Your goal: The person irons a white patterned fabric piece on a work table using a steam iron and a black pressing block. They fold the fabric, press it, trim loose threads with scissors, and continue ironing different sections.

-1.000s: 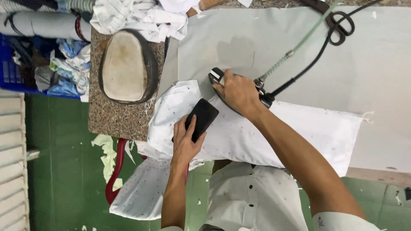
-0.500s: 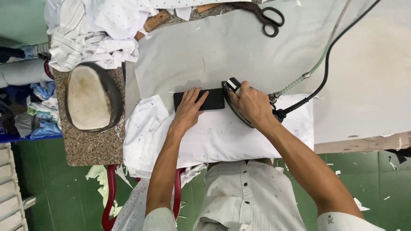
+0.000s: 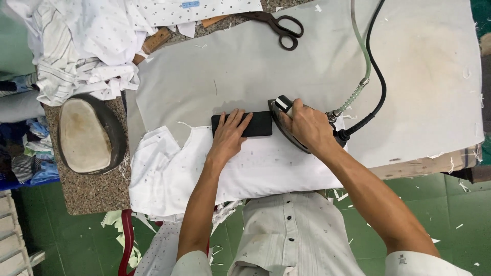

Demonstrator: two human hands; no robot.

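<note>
Now left hand pressing black block; right hand gripping iron

Garment workshop: padded tabletop w/ steam iron on hoses, tailor's scissors, piles of cut shirt pieces, fabric scraps on green floor.

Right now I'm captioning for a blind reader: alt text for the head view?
A right hand grips an iron on white cloth, while the left hand presses a black block beside it. Scissors lie farther back.
</note>
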